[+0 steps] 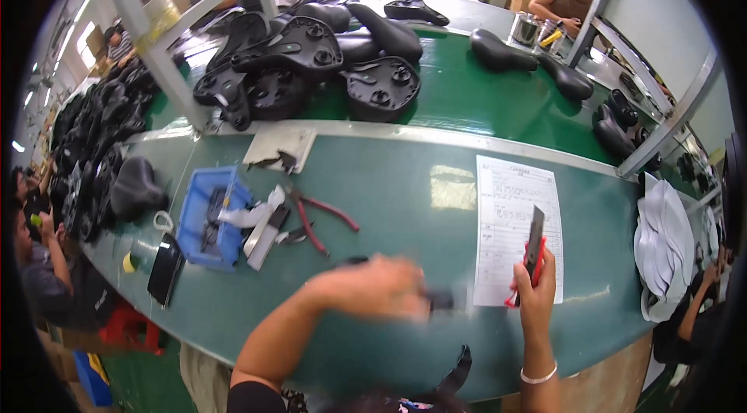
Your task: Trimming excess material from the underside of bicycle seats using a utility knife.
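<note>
My right hand [537, 288] is closed around a utility knife [532, 259] with a red and black handle. Its blade is extended and points away from me, above a printed paper sheet [498, 207] on the green table. My left hand [381, 287] hovers over the table's middle, smeared by motion. Dark blurred pieces show on either side of it, and whether it holds them I cannot tell. A curved black strip [456, 372] lies near the front edge, close to my body.
Left of my hands are red-handled pliers [336, 210], a blue bin [204, 256], a phone [164, 271] and a black bicycle saddle [138, 189]. Across a metal rail, saddles [381, 90] are heaped on a green surface [459, 105]. White curved sheets [664, 249] are stacked right. Other people work nearby.
</note>
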A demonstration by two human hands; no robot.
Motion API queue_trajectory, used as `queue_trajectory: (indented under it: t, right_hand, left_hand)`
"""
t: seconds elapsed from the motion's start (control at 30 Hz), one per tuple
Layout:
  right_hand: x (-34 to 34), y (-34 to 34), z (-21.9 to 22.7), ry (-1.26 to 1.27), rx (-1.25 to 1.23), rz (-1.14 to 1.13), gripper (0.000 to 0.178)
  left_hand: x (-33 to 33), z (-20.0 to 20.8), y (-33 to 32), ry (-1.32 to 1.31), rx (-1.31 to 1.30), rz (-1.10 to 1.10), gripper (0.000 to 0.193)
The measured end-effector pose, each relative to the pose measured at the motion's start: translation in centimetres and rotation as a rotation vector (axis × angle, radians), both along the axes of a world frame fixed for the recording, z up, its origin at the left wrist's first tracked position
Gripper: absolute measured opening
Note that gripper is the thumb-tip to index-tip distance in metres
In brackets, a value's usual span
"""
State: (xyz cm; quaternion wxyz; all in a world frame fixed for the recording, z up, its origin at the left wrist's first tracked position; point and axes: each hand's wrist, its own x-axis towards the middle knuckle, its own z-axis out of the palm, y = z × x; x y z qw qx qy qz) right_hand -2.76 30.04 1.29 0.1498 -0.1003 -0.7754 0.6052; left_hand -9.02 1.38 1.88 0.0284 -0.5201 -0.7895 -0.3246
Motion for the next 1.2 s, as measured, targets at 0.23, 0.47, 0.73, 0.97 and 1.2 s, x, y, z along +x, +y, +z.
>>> queue_trajectory:
  t: [0.23,0.47,0.73,0.97,1.2]
  right_hand:
    - [-20.2,5.4,-3.3,0.009,-0.054,0.063,0.036]
    - [-43.7,5.7,-5.6,0.185,-0.649,0.194,0.042]
    - [-58.6,3.5,-6.9,0.221,-0.878,0.146,0.035]
    - [-56.7,6.2,-6.9,0.499,-0.972,-0.129,0.052]
    - [-34.9,9.7,1.2,0.114,-0.685,0.167,0.031]
  left_hand:
    - [-12.5,0.5,-3.3,-0.392,0.435,0.944,0.015]
    - [-25.5,-0.6,-20.9,-0.750,1.263,1.655,0.100]
    - [-28.7,-3.5,-29.5,-0.324,1.893,1.756,0.054]
    - [-32.3,-0.8,-32.3,-0.526,1.718,1.539,0.038]
    - [-35.0,5.9,-11.0,0.042,0.697,1.246,0.033]
